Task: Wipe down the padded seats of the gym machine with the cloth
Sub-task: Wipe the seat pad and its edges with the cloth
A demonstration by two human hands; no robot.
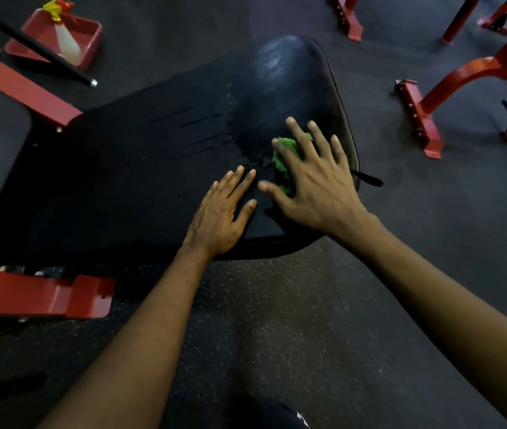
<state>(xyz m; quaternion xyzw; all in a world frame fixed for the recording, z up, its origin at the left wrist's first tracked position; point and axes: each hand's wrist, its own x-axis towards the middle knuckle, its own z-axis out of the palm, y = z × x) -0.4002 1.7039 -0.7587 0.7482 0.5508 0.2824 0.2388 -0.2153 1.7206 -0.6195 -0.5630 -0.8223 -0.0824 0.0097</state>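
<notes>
A wide black padded seat (153,156) of the gym machine fills the middle of the view, wet with streaks and droplets near its centre. A crumpled green cloth (281,161) lies on the seat's right part. My right hand (311,178) presses flat on the cloth with fingers spread and straight. My left hand (224,212) rests flat on the seat just left of the cloth, fingers straight and together. Most of the cloth is hidden under my right hand.
A spray bottle (65,35) with a yellow and red nozzle stands in a red tray (91,32) on the floor at the far left. Red machine frame bars (23,85) flank the seat. More red frame legs (422,119) stand at the right. Dark speckled rubber floor (277,320) lies below.
</notes>
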